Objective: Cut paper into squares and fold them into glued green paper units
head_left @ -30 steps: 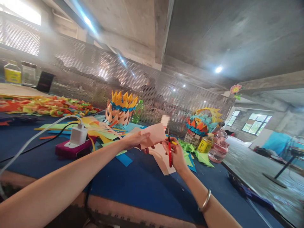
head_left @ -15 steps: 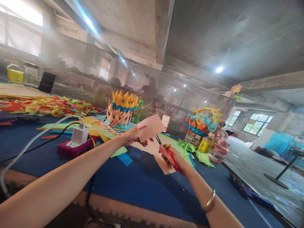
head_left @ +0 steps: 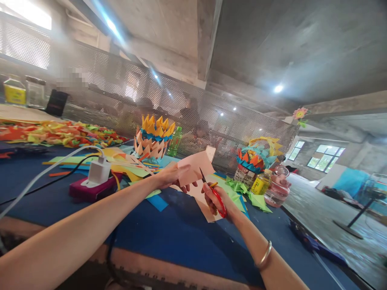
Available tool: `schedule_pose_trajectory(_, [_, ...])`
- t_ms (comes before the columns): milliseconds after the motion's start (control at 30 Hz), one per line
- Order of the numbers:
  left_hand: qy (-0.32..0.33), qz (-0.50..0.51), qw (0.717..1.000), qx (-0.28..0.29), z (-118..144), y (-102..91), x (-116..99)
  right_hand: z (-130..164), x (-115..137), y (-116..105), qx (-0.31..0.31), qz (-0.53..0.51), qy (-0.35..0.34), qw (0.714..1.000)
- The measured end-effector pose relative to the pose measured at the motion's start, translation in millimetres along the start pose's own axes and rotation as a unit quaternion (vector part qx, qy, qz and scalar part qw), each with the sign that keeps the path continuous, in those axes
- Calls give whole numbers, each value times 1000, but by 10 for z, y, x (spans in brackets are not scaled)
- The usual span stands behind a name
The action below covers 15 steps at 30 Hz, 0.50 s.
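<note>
A pale pink sheet of paper is gripped along its left side by my left hand, the thumb on top and fingers beneath. My right hand is closed round the red handles of a pair of scissors. Their dark blades reach up to the paper's lower right part, one blade lying over its face. Under my hands a larger pale pink sheet lies on the blue tabletop, beside a blue paper strip.
Folded-paper baskets stand behind, with a green bottle. At right are another paper basket, green folded pieces, a yellow-labelled bottle and a pink jug. A charger on a purple power strip and a paper pile lie left.
The pink paper has moved slightly right and down and turned towards the scissors. The blades, at its lower edge before, now overlap it. The view has shifted slightly.
</note>
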<state>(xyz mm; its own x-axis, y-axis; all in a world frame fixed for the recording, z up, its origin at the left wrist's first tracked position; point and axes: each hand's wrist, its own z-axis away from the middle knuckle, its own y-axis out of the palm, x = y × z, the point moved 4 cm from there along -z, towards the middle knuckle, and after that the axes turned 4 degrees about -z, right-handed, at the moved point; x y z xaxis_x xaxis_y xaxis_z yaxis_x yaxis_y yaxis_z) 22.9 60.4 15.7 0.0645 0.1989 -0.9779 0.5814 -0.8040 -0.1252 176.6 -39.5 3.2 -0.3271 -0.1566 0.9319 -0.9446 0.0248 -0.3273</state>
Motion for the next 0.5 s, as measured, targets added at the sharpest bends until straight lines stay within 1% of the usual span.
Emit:
schedule_pose_trajectory(367, [-8,-5,1000,-8,16,34,-29,0,13,31,4,-13,5,1000])
schedule_pose_trajectory(500, [-6,-4,1000,-11,16,37,-27,-30,-30,18,-8,-11,9,1000])
